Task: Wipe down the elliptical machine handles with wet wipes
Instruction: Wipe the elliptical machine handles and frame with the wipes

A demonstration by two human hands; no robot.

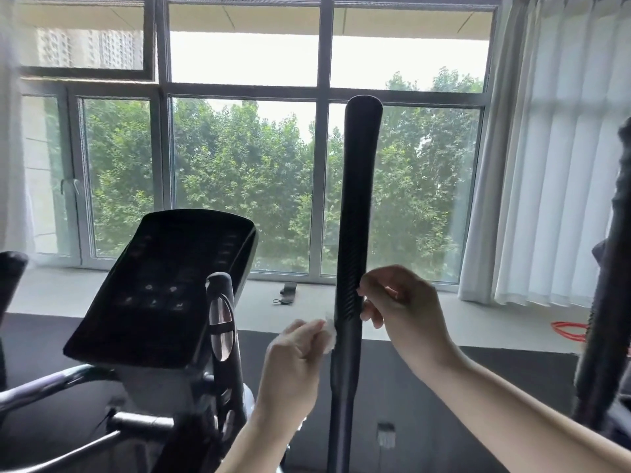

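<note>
Black handle upright, tip skyward; wipe alongside

Bright room by a wide window

Daylight comes through a big grey-framed window, its panes filled with green trees. White curtains hang at the right. Under the glass runs a pale ledge with a red cord on it; the floor is dark.
</note>
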